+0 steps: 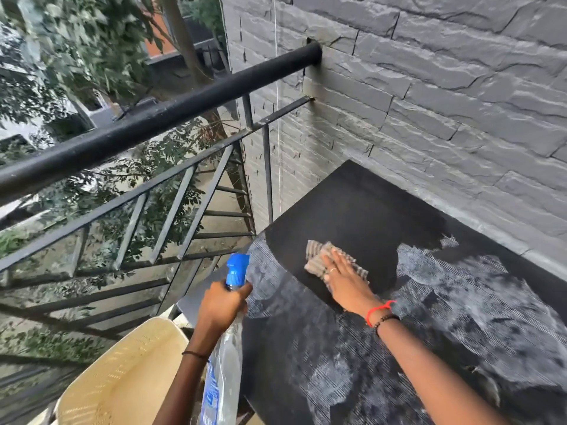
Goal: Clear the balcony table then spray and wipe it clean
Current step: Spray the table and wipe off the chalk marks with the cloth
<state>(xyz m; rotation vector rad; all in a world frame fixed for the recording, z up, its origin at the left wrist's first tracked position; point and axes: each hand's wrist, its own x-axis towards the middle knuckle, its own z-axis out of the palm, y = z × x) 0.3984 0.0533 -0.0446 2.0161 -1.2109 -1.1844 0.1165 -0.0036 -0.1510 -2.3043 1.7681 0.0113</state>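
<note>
The black balcony table (362, 207) stands against the grey stone wall. Its far part looks wet and dark, while the near part shows pale dusty streaks. My right hand (345, 279) lies flat with straight fingers on a striped grey cloth (319, 259), pressing it to the tabletop near the left edge. My left hand (222, 305) grips the neck of a clear spray bottle (225, 369) with a blue nozzle (237, 268), held just off the table's left edge, its nozzle up.
A black metal railing (159, 116) runs along the left, with a thick round top bar fixed into the grey stone wall (445, 87). A cream plastic chair (129, 375) stands at the lower left beside the table. Trees and buildings lie beyond the railing.
</note>
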